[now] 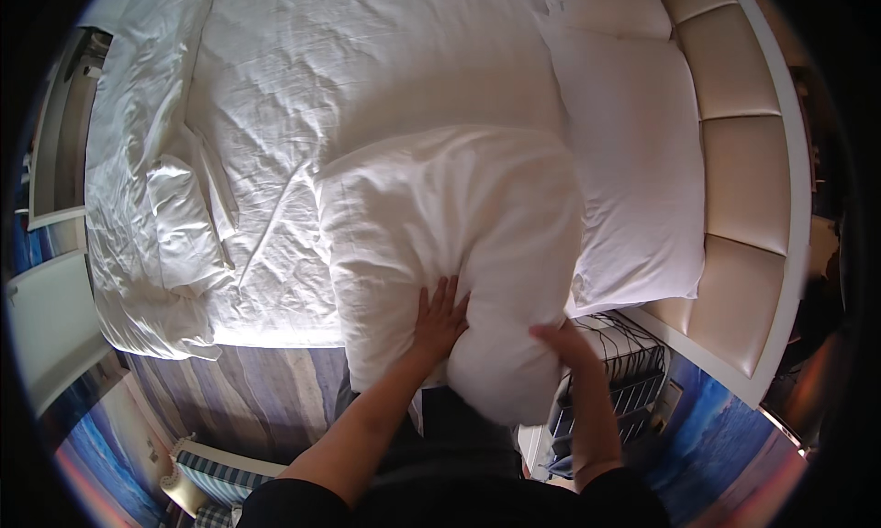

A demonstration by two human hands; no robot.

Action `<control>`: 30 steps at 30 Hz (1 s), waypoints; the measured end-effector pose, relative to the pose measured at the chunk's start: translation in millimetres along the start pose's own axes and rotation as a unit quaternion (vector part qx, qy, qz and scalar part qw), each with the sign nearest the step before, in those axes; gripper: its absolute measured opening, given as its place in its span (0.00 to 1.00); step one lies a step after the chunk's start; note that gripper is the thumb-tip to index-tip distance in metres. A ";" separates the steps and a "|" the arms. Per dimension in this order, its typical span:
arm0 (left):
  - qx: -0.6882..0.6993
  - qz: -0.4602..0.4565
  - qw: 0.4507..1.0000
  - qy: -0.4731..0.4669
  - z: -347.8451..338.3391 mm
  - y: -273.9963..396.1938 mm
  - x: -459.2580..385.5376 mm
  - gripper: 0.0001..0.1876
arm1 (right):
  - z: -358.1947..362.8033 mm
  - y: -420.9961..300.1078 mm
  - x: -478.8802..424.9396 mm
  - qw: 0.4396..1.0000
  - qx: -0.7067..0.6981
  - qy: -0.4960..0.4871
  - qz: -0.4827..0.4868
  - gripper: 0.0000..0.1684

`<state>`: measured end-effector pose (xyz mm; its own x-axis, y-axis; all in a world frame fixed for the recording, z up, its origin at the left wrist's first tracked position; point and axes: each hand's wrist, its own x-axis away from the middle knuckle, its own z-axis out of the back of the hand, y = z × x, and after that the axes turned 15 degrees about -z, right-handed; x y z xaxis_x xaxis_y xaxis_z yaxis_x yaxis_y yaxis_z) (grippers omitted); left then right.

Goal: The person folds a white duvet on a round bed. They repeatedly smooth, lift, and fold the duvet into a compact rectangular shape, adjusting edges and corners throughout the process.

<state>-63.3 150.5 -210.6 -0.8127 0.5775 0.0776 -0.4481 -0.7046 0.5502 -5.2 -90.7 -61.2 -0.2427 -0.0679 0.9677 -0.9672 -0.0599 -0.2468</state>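
A plump white pillow [454, 232] lies at the near side of the bed, its near end hanging over the mattress edge against my body. My left hand [440, 321] presses flat on its middle, fingers spread, where a deep crease runs through the fabric. At the pillow's right edge is my right hand [568, 345], blurred, with the thumb against the cloth. Its other fingers are too unclear to tell whether they grip. Another white pillow [633, 170] rests along the headboard, just right of the first one.
A wrinkled white sheet [275, 67] covers the bed, with bunched bedding [186, 218] at left. The padded beige headboard [747, 177] bounds the right side. Dark cables [630, 335] lie on a bedside unit near my right arm. A striped cushioned seat [213, 476] stands lower left.
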 end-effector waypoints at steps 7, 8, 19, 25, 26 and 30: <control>0.608 0.217 0.757 0.101 -1.9 -44.9 128.3 0.34 | -267.1 -6.0 36.9 0.903 0.370 0.100 0.192 0.46; 0.693 0.277 0.655 0.114 11.8 -45.4 148.7 0.33 | -297.4 -8.6 34.9 0.899 0.375 0.103 0.201 0.50; 0.811 0.333 0.432 0.211 121.9 -104.9 241.7 0.31 | -384.3 10.7 -32.5 0.849 0.469 0.148 0.191 0.57; 0.656 -0.051 0.746 0.107 165.6 -54.9 166.7 0.44 | -205.7 21.6 -13.2 0.975 0.122 0.085 0.163 0.34; 0.587 -0.085 0.800 0.091 185.8 -40.5 144.3 0.47 | -160.0 6.2 -5.6 0.978 0.101 0.058 0.175 0.27; 0.445 -0.141 0.884 -0.031 120.7 7.0 96.1 0.46 | -63.2 -31.4 22.1 0.982 -0.058 0.111 0.142 0.26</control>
<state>-99.6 250.9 -99.0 -0.6815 0.7189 -0.1371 -0.1370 0.0587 0.9888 15.0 -27.4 -28.8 -0.5019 0.1541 0.8511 -0.8570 0.0447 -0.5134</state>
